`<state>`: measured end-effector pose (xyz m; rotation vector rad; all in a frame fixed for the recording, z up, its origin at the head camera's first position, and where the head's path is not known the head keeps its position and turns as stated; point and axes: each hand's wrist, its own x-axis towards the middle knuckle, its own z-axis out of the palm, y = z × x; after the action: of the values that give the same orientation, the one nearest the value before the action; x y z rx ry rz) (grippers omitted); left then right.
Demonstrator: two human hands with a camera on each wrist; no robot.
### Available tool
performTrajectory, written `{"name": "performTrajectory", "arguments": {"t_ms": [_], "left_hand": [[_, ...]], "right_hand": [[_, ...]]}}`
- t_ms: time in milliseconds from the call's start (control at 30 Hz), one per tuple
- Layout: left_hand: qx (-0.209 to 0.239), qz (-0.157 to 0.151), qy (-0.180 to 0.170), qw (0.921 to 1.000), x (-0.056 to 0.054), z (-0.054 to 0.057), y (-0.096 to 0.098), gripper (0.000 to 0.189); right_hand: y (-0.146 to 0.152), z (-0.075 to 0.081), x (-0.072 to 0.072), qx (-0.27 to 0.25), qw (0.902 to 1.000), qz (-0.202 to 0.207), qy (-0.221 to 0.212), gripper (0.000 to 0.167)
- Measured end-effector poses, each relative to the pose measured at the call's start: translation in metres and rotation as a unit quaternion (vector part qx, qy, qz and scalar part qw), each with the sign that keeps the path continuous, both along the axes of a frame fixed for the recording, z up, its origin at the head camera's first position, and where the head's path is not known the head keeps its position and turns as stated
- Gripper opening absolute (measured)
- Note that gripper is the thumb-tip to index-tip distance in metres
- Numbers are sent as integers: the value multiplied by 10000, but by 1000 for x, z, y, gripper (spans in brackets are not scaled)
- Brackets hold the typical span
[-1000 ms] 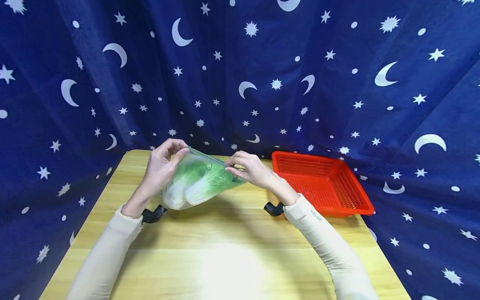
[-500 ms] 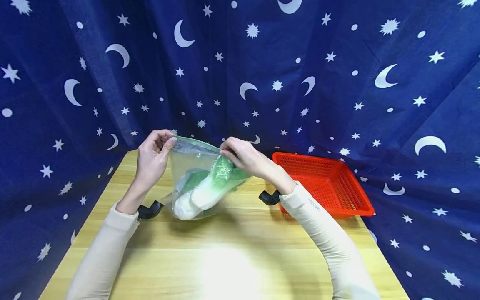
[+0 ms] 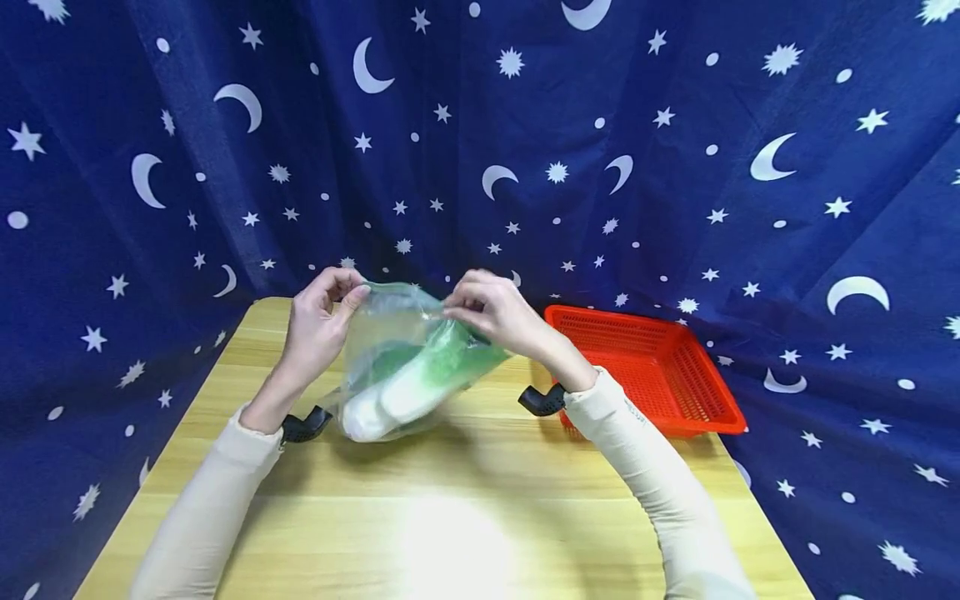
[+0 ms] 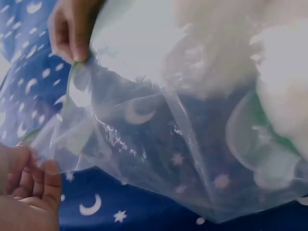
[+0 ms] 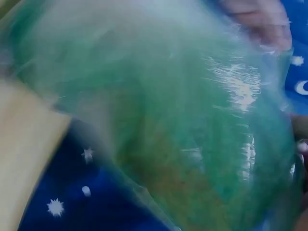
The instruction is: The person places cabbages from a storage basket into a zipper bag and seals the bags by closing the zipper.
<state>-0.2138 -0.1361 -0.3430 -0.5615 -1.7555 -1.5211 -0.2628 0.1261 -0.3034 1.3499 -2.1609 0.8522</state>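
A clear zip bag [image 3: 375,333] with a green seal strip hangs between both hands, low over the table. Inside lie white-stalked leafy greens [image 3: 420,383] resembling bok choy, stalk ends down to the left and leaves up to the right. My left hand [image 3: 321,321] pinches the left end of the bag's top edge between thumb and fingers. At the other end, my right hand [image 3: 497,312] grips the top edge, just above the leaves. The left wrist view shows the bag's mouth [image 4: 72,106] spread loosely between the two hands. Green leaves behind film fill the blurred right wrist view.
A red perforated plastic basket [image 3: 551,317] stands at the table's back right, beyond the right forearm. The wooden table [image 3: 337,517] extends toward me. A dark blue curtain [image 3: 450,150] with moons and stars hangs behind. Each wrist carries a black camera mount [image 3: 306,427].
Since a second ago, the left hand rose leftward with the bag's edge, then came slightly back right. The right hand also rose a little. The bag's mouth gapes more, and the stalk ends sank lower.
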Motion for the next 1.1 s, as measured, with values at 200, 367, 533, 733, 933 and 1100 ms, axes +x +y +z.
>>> {"name": "performTrajectory", "arguments": {"t_ms": [200, 367, 533, 733, 933, 1100], "left_hand": [[356, 31, 16, 9994, -2, -2, 1, 12], [145, -52, -85, 9998, -2, -7, 6, 11], [133, 5, -108, 9999, -4, -10, 9, 10], [138, -50, -145, 9998, -2, -12, 11, 12], [201, -93, -98, 9997, -1, -10, 11, 10], [170, 2, -131, 9998, -1, -12, 11, 10]], "right_hand": [[-2, -13, -9, -364, 9985, -393, 141, 9], [3, -26, -12, -250, 9982, -531, -137, 10], [5, -32, -9, -30, 9970, -676, -372, 11], [6, -36, -5, -121, 9968, -680, -395, 10], [5, -36, -4, -287, 9976, -578, -255, 6], [4, -38, -2, -265, 9965, -679, -415, 6]]}}
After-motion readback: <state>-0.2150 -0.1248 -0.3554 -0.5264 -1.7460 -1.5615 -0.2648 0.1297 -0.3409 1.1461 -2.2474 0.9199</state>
